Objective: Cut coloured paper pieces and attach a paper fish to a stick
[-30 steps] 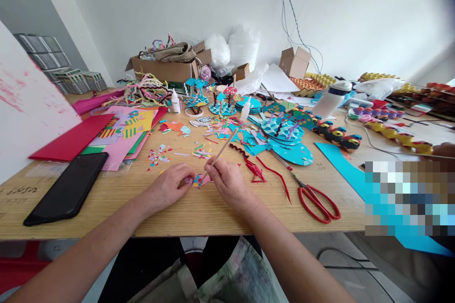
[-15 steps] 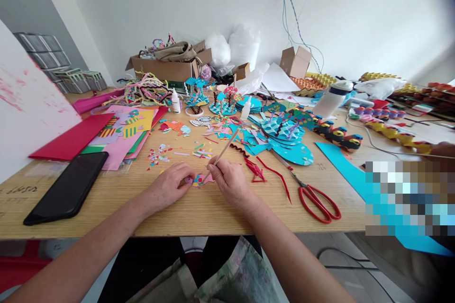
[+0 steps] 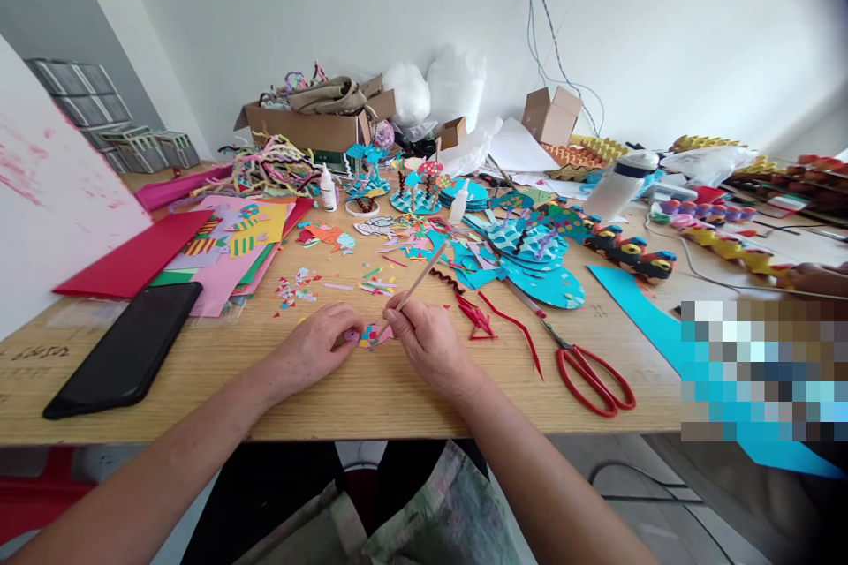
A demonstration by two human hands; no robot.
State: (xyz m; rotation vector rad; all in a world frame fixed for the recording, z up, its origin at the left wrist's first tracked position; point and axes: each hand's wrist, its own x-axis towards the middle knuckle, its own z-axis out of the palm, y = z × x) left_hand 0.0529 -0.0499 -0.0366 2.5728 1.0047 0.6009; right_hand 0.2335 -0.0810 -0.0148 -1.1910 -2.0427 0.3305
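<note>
My right hand pinches a thin wooden stick, whose lower tip touches a small pink paper cutout dotted with coloured bits. The fingers of my left hand press on the cutout's left end, on the tabletop. Small paper scraps lie scattered beyond my left hand. Past my right hand are red pipe cleaners and a dark curled one.
Red-handled scissors lie to the right, beside a blue paper sheet. A black phone and coloured paper are at the left. Glue bottles and blue paper crafts stand farther back. Another person's hand shows at the right edge.
My right hand and the stick have shifted very slightly left over the cutout. My left hand stays in place. At the right edge, the other person's hand has moved a little.
</note>
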